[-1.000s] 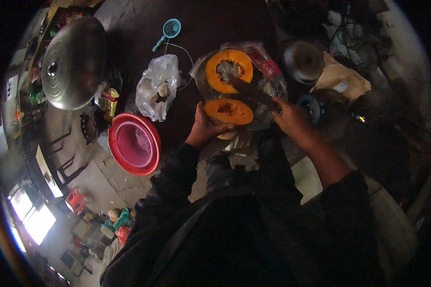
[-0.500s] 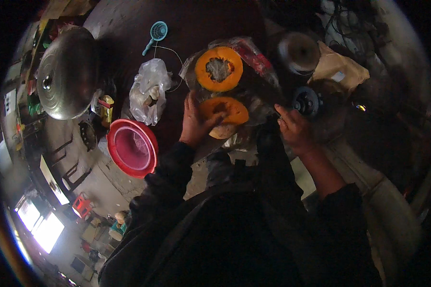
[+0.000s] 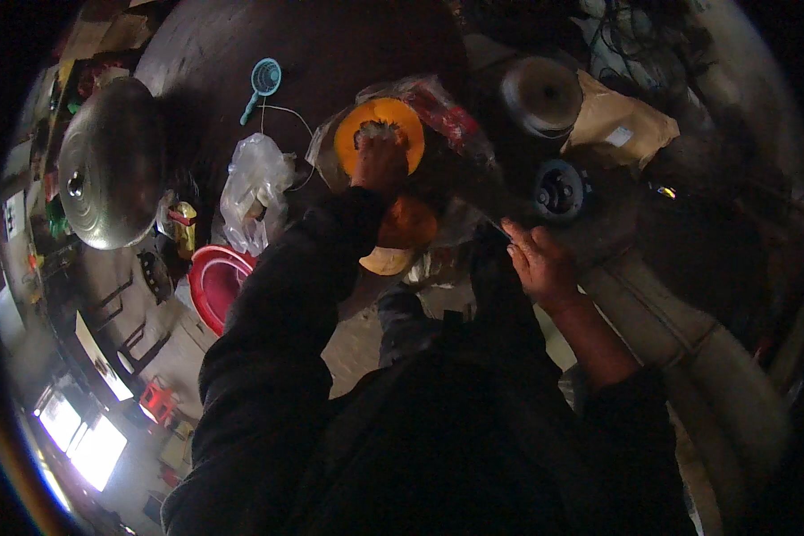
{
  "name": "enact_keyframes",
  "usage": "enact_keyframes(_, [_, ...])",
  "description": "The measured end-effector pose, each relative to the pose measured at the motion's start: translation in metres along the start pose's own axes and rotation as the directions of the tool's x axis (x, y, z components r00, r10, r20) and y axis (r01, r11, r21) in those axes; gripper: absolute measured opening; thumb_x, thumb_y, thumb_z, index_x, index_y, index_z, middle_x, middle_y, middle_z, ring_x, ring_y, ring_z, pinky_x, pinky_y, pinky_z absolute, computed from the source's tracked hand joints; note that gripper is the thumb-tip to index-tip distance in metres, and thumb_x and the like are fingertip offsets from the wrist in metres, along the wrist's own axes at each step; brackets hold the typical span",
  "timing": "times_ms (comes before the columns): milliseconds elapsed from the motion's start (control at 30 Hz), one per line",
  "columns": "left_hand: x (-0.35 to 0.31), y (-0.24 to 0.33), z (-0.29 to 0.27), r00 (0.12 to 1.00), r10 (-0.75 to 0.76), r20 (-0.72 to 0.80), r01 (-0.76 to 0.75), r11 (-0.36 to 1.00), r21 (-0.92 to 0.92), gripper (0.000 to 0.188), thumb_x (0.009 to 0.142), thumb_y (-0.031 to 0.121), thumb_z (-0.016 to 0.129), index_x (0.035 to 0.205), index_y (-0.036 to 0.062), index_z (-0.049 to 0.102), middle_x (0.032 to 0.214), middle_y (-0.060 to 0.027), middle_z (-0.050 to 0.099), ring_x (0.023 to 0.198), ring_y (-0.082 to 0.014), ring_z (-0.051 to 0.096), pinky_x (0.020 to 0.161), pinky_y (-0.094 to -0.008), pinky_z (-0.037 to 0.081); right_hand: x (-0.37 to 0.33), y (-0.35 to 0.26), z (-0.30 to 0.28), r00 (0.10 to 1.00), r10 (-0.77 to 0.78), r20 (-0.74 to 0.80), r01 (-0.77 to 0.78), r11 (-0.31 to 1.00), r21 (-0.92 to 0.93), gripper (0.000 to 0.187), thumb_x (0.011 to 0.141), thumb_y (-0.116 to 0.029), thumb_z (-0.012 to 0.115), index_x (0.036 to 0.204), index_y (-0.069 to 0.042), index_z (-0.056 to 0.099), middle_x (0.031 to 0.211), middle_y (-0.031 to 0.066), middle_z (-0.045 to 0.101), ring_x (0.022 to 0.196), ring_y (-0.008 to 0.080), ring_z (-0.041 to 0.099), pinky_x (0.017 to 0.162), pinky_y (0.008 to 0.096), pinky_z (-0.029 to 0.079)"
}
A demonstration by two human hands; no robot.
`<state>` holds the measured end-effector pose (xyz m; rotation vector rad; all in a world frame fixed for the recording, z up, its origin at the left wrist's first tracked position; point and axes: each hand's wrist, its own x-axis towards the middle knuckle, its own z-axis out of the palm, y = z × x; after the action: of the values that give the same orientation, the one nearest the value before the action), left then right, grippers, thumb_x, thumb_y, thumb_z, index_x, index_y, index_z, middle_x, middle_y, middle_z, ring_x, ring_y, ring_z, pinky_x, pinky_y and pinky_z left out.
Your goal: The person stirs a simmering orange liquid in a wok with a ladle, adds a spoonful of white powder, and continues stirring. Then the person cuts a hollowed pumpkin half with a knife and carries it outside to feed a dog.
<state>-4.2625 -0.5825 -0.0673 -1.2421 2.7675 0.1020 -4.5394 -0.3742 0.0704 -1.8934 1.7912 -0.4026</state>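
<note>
Two halves of an orange pumpkin lie cut open in front of me. My left hand (image 3: 381, 163) reaches over the farther pumpkin half (image 3: 407, 121), its fingers curled into the pale stringy pulp (image 3: 380, 131) of the hollow. Nearer to me, the other pumpkin half (image 3: 411, 225) sits tilted in the shade of my left sleeve, its pale rind facing me. To the right, my right hand (image 3: 542, 263) is closed round a slim dark tool that looks like a knife (image 3: 494, 221); dim light blurs its blade. Clear plastic wrapping (image 3: 330, 143) lies under the farther half.
A red basin (image 3: 211, 284) stands at left, partly behind my sleeve. Beyond it are a clear plastic bag (image 3: 252, 201), a blue strainer (image 3: 265, 79) and a large metal lid (image 3: 107, 170). At right are a round pot (image 3: 542, 94), brown paper (image 3: 630, 121) and a dark round fitting (image 3: 560, 190).
My left hand has left the nearer pumpkin half and moved away from me into the hollow of the farther one. The right hand stays at the right with the knife.
</note>
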Motion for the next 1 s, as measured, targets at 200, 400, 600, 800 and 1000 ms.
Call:
enact_keyframes(200, [-0.004,-0.005,-0.015,0.964,-0.138,0.227,0.155,0.986,-0.059,0.04,0.093,0.015,0.06,0.132,0.0064,0.066,0.117,-0.0162,0.068,0.126,-0.0365,0.058,0.114,-0.0604,0.034,0.008,-0.004,0.005,0.999,-0.026,0.046,0.028,0.999,-0.029,0.047,0.095,-0.012,0.074,0.141,-0.022,0.067,0.089,0.0078,0.059,0.075,0.0282,0.062,0.066,0.0416,0.053])
enact_keyframes(400, [-0.025,-0.041,-0.068,0.99,-0.144,-0.002,0.138,0.952,-0.273,0.028,0.092,0.014,0.064,0.118,0.0049,0.067,0.115,-0.0175,0.068,0.12,-0.0396,0.06,0.109,-0.0562,0.043,0.024,-0.001,0.025,0.986,-0.16,0.044,0.164,0.977,-0.135,0.054,0.092,-0.011,0.077,0.143,-0.025,0.066,0.089,0.0058,0.058,0.076,0.0265,0.063,0.064,0.0417,0.052])
enact_keyframes(600, [-0.032,-0.07,-0.14,0.982,-0.139,-0.129,0.09,0.94,-0.328,0.015,0.094,0.013,0.065,0.106,0.0046,0.066,0.102,-0.0183,0.07,0.098,-0.0409,0.067,0.085,-0.0533,0.055,0.062,0.005,0.055,0.951,-0.307,0.019,0.304,0.928,-0.215,0.054,0.095,-0.008,0.067,0.146,-0.026,0.062,0.099,0.0117,0.062,0.089,0.0317,0.066,0.074,0.0449,0.057])
enact_keyframes(800, [-0.078,-0.059,-0.249,0.979,-0.192,-0.075,0.133,0.867,-0.48,0.019,0.094,0.01,0.066,0.112,0.0044,0.07,0.105,-0.0174,0.069,0.099,-0.039,0.069,0.083,-0.0447,0.057,0.121,-0.001,0.111,0.952,-0.3,0.053,0.304,0.926,-0.225,0.057,0.098,-0.007,0.06,0.151,-0.028,0.057,0.113,0.0125,0.063,0.108,0.0309,0.065,0.095,0.0453,0.055])
enact_keyframes(1000, [-0.178,-0.011,-0.338,0.958,-0.208,-0.196,0.1,0.885,-0.454,0.017,0.094,0.002,0.067,0.111,0.0015,0.07,0.105,-0.0174,0.068,0.097,-0.0379,0.069,0.083,-0.0423,0.056,0.138,-0.002,0.118,0.924,-0.327,0.195,0.369,0.896,-0.245,0.06,0.089,-0.002,0.067,0.145,-0.019,0.06,0.135,0.0123,0.064,0.123,0.0371,0.062,0.104,0.0483,0.051])
